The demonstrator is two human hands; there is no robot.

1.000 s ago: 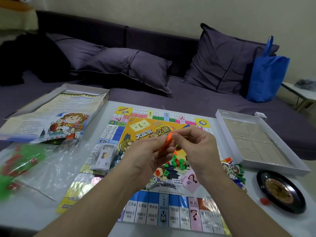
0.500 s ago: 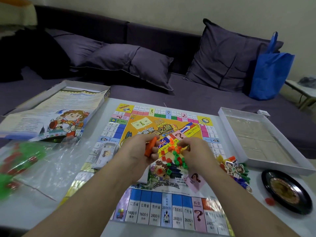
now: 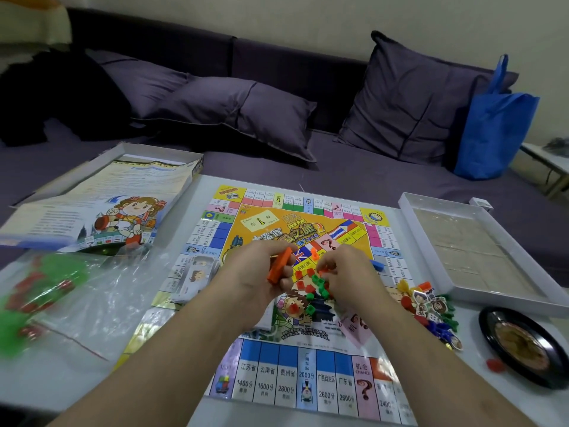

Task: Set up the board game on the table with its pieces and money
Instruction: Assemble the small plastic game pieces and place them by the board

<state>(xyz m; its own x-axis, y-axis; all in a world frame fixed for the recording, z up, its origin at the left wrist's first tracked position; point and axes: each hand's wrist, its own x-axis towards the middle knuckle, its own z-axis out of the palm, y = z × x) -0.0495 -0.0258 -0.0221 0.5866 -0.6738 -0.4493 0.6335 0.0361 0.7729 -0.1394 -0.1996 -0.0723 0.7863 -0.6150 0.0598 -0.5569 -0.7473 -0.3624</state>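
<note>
Left hand [image 3: 255, 272] gripping an orange piece [image 3: 279, 264] — right hand [image 3: 345, 272] down among red and green houses [image 3: 314, 283] on the board [image 3: 295, 303], fingers curled, grip unclear.

Bright colours on a white table [image 3: 77, 377]

The game board [image 3: 268, 229] has an orange-yellow centre with flags, edged in blue, pink, green and white squares. An orange bar [image 3: 278, 268], small red and green pieces [image 3: 314, 283], a blue bag [image 3: 492, 131], purple-grey cushions [image 3: 243, 109].
</note>
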